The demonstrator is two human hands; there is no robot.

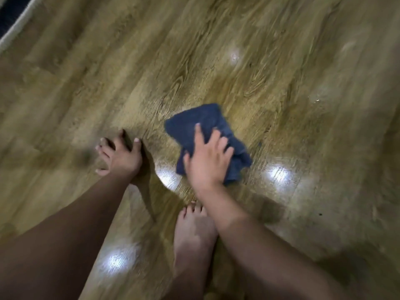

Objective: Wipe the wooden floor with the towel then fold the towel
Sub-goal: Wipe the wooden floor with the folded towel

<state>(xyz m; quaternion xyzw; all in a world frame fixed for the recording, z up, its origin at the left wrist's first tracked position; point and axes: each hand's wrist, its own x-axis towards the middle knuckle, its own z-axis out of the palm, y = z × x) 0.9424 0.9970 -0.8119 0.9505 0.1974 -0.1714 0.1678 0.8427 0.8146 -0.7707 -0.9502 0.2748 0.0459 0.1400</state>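
Note:
A crumpled dark blue towel (194,120) lies bunched on the glossy wooden floor (270,83) near the middle of the view. My right hand (206,160) lies flat on top of the towel's near half, fingers spread and straight, pressing it against the boards. My left hand (122,155) is planted on the bare floor to the left of the towel, fingers splayed, touching only the wood. The picture is blurred by motion.
My bare foot (192,239) stands on the floor just below the right wrist. A pale-edged dark rug or mat (13,24) cuts across the top left corner. Bright light reflections dot the boards around the hands.

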